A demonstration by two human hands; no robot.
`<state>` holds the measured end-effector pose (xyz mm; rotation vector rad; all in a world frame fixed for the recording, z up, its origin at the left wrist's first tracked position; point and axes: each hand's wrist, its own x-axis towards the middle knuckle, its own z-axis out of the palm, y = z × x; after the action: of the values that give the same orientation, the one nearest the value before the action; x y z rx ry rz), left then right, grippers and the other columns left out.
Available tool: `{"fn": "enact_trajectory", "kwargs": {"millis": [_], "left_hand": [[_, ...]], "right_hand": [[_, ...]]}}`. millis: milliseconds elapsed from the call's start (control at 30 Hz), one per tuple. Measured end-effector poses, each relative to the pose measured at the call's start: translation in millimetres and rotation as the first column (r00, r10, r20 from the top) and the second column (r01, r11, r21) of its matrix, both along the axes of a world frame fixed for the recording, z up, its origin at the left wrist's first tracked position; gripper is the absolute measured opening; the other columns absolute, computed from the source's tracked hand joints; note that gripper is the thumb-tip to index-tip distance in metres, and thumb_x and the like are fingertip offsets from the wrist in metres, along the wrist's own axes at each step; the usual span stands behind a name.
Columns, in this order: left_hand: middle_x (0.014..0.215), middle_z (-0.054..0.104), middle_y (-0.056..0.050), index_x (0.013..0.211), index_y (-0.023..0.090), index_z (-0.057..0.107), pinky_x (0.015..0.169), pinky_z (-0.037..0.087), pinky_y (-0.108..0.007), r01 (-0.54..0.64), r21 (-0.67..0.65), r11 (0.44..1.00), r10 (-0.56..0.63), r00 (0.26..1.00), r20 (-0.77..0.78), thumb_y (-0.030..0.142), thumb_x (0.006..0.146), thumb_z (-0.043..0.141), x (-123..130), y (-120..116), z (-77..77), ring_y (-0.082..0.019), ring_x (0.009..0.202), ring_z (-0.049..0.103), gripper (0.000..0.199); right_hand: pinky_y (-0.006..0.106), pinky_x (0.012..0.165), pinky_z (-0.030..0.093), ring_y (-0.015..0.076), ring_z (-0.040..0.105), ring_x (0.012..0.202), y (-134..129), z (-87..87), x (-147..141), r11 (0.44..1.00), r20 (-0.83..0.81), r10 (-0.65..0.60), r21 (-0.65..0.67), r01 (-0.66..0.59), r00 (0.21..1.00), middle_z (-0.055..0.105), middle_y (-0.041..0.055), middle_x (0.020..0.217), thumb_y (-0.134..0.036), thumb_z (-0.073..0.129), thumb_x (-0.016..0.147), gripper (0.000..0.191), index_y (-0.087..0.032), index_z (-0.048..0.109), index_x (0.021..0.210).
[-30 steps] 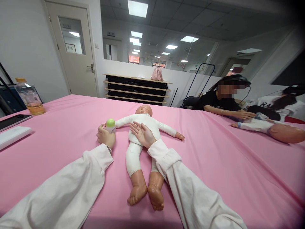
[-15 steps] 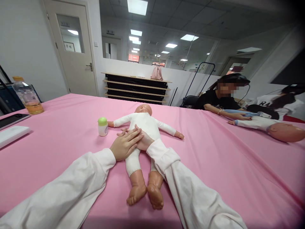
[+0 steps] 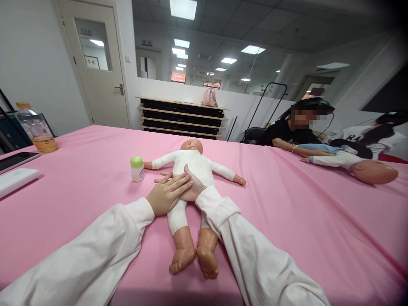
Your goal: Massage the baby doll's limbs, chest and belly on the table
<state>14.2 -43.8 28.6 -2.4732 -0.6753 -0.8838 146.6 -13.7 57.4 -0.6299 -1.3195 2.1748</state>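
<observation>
White ceiling panels point(image 3: 183, 9) glare behind a glass partition point(image 3: 216, 38), the space around them dim, while soft, even light here washes over a pink tablecloth point(image 3: 270, 212), darkening to a shadowed band along the near edge. A baby doll point(image 3: 195, 163) is crisp in focus, its feet point(image 3: 208, 257) faintly glossy. Wide-angle distortion tilts the door point(image 3: 103, 91), blackness swallows the upper right corner, and pixelation masks the face of a seated person point(image 3: 283, 136).

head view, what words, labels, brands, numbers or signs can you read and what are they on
"RA" on the white shirt at far right
Jar with green lid: marks too blurred to read
Drink bottle: label too blurred
Framed sheet and sign through the door window: too small
Sign behind the glass partition: too small
No readable numbers
</observation>
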Motion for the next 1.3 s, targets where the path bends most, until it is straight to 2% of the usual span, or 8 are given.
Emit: {"fn": "enact_trajectory", "kwargs": {"millis": [133, 267, 533, 667, 867, 1067, 1233, 1300], "left_hand": [[0.13, 0.048, -0.01, 0.127, 0.011, 0.043, 0.104, 0.027, -0.042, 0.046, 0.023, 0.999, -0.047, 0.999, 0.017, 0.011, 0.083, 0.035, -0.2, 2.4, -1.2, -0.021, 0.125, 0.037, 0.045], [0.129, 0.049, -0.01, 0.126, 0.011, 0.045, 0.103, 0.029, -0.041, 0.071, 0.046, 0.996, -0.071, 0.997, 0.003, 0.011, 0.083, 0.035, -0.7, 4.3, -2.9, -0.021, 0.124, 0.039, 0.044], [0.131, 0.047, -0.009, 0.128, 0.011, 0.043, 0.103, 0.027, -0.043, 0.02, 0.021, 1.0, -0.02, 1.0, 0.004, 0.014, 0.083, 0.037, -0.4, -1.3, 3.2, -0.022, 0.125, 0.037, 0.045], [0.129, 0.049, -0.009, 0.126, 0.011, 0.045, 0.104, 0.027, -0.042, 0.071, 0.05, 0.996, -0.071, 0.997, -0.014, 0.014, 0.083, 0.037, -0.1, -1.5, 3.8, -0.022, 0.124, 0.039, 0.045], [0.13, 0.048, -0.01, 0.127, 0.011, 0.043, 0.103, 0.028, -0.044, 0.037, 0.045, 0.998, -0.037, 0.999, 0.002, 0.014, 0.082, 0.038, -1.0, -1.9, 3.6, -0.022, 0.124, 0.039, 0.045], [0.126, 0.052, -0.009, 0.122, 0.012, 0.049, 0.103, 0.029, -0.041, 0.132, 0.105, 0.986, -0.13, 0.991, -0.025, 0.013, 0.081, 0.039, -0.9, 0.1, 1.9, -0.021, 0.123, 0.041, 0.042], [0.131, 0.047, -0.009, 0.128, 0.013, 0.044, 0.103, 0.027, -0.045, 0.012, 0.041, 0.999, -0.012, 1.0, -0.011, 0.015, 0.082, 0.038, 0.5, -2.7, 5.0, -0.023, 0.125, 0.038, 0.046], [0.128, 0.05, -0.011, 0.127, 0.011, 0.045, 0.102, 0.03, -0.044, 0.018, 0.065, 0.998, -0.02, 0.999, 0.029, 0.015, 0.081, 0.039, -0.3, -2.6, 4.6, -0.024, 0.124, 0.039, 0.046]], "right_hand": [[0.037, 0.091, 0.043, 0.0186, 0.055, 0.105, 0.8, -0.2, 0.7, 0.985, -0.178, 0.071, -0.145, -0.097, 0.981, 0.056, 0.017, 0.111, -0.073, 0.009, 0.077, 0.085, -0.011, 0.044, 0.124], [0.036, 0.089, 0.045, 0.0186, 0.057, 0.103, -0.7, 2.6, 1.5, 0.971, -0.247, 0.031, -0.221, -0.088, 0.968, 0.058, 0.0181, 0.108, -0.072, 0.005, 0.078, 0.088, -0.008, 0.041, 0.127], [0.037, 0.091, 0.044, 0.0195, 0.056, 0.105, -4.2, 6.0, 3.0, 0.969, -0.246, 0.033, -0.23, -0.091, 0.969, 0.058, 0.0187, 0.108, -0.072, 0.007, 0.078, 0.089, -0.006, 0.043, 0.125], [0.032, 0.093, 0.043, 0.0178, 0.055, 0.107, -1.7, 3.7, 2.6, 0.969, -0.271, 0.027, -0.23, -0.092, 0.962, 0.058, 0.0186, 0.109, -0.073, 0.005, 0.076, 0.092, -0.004, 0.046, 0.122], [0.038, 0.092, 0.044, 0.0196, 0.055, 0.106, -2.1, 3.5, 3.9, 0.972, -0.216, 0.021, -0.222, -0.07, 0.976, 0.061, 0.0181, 0.102, -0.074, 0.009, 0.076, 0.089, -0.008, 0.047, 0.121], [0.031, 0.092, 0.043, 0.0178, 0.054, 0.107, -0.2, 2.9, 1.8, 0.973, -0.245, 0.021, -0.219, -0.077, 0.969, 0.058, 0.0197, 0.108, -0.074, 0.004, 0.075, 0.095, -0.004, 0.047, 0.121], [0.033, 0.094, 0.042, 0.0181, 0.054, 0.108, -1.5, 3.6, 2.2, 0.974, -0.232, 0.026, -0.215, -0.077, 0.972, 0.057, 0.0189, 0.11, -0.075, 0.007, 0.075, 0.092, -0.005, 0.046, 0.122], [0.032, 0.096, 0.04, 0.0176, 0.053, 0.108, -3.8, 5.3, 2.7, 0.977, -0.239, 0.02, -0.199, -0.069, 0.971, 0.057, 0.0194, 0.109, -0.073, 0.005, 0.077, 0.092, -0.003, 0.046, 0.122]]}}
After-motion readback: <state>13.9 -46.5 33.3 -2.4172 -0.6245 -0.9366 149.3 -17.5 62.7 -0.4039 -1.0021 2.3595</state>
